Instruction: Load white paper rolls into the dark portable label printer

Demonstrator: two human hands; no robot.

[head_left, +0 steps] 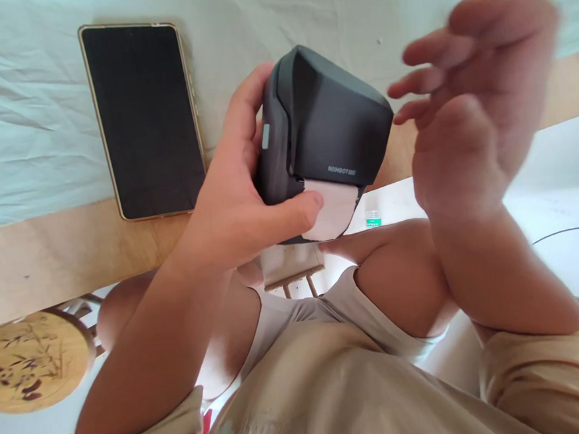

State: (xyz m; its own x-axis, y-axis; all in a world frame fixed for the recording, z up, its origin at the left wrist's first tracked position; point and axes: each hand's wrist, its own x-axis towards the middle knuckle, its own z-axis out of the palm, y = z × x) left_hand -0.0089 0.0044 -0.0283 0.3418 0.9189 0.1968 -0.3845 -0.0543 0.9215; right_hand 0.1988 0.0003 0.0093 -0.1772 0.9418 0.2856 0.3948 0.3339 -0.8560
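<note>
Device (336, 116), black, sits tilted, gripped by left hand (238, 207), thumb on white strip (339, 206); right hand (476, 108) beside it, blurred, half-curled, empty, contact unclear.

Wooden table (47, 263), wrinkled pale cloth (21, 118) over it, tablet (144, 121) lying face-up

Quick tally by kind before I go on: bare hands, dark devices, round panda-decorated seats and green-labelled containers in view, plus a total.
Hands: 2 (left hand, right hand)
Dark devices: 2 (boxy black device, flat dark-screened device)
Seats: 1 (round panda-decorated seat)
Containers: 1 (green-labelled container)
Total: 6
</note>
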